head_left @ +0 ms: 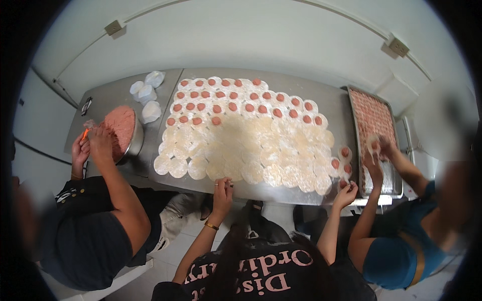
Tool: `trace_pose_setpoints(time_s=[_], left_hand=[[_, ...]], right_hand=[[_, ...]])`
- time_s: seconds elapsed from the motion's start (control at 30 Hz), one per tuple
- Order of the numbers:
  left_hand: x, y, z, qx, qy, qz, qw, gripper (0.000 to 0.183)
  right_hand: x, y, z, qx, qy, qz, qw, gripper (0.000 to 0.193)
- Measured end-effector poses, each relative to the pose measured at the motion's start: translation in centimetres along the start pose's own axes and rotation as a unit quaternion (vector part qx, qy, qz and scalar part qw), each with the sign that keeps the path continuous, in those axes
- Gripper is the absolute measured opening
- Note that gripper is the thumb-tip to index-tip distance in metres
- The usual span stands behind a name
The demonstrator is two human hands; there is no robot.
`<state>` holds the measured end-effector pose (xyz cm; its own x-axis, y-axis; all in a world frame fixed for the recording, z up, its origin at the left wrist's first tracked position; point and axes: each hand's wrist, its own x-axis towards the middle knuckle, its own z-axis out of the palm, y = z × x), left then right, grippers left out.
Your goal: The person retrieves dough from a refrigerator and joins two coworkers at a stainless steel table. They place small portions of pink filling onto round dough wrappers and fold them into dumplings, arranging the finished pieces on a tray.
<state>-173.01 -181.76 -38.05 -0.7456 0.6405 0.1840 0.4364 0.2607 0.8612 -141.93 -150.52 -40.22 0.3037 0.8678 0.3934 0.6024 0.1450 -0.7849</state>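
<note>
My left hand (223, 194) is at the front table edge, fingers curled together just below the rows of round dough wrappers (198, 168); what it holds, if anything, is too small to make out. Farther right, my right hand (346, 194) pinches the edge of a filled dough wrapper (343, 183), partly hidden by the fingers. Two more wrappers with meat balls (345, 152) lie just beyond it. Across the table, overlapping floured wrappers spread out; those in the far rows carry balls of pink ground meat (232, 107), while the near ones are bare.
At left, a co-worker's hands (95, 143) work beside a metal bowl (138, 138) heaped with ground meat. White wrapped bundles (151, 112) stand behind it. At right, another co-worker's hands (377, 154) hold a filled wrapper above a metal tray (355, 113) packed with rows of dumplings.
</note>
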Motion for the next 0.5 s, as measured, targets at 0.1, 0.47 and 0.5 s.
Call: trace_pose_setpoints(time_s=[0.1, 0.47, 0.5], left_hand=[[1.3, -0.7, 0.0, 0.033, 0.057, -0.016, 0.998, 0.026], [3.2, -2.8, 0.8, 0.185, 0.085, 0.011, 0.979, 0.030], [3.2, -2.9, 0.8, 0.183, 0.084, 0.006, 0.979, 0.028]], right_hand=[[-0.3, -6.2, 5.2, 0.166, -0.130, -0.054, 0.976, 0.020], [2.9, -27.1, 37.9, -0.010, -0.439, -0.242, 0.865, 0.030], [2.3, -27.4, 39.5, -0.040, -0.439, -0.237, 0.866, 0.028]])
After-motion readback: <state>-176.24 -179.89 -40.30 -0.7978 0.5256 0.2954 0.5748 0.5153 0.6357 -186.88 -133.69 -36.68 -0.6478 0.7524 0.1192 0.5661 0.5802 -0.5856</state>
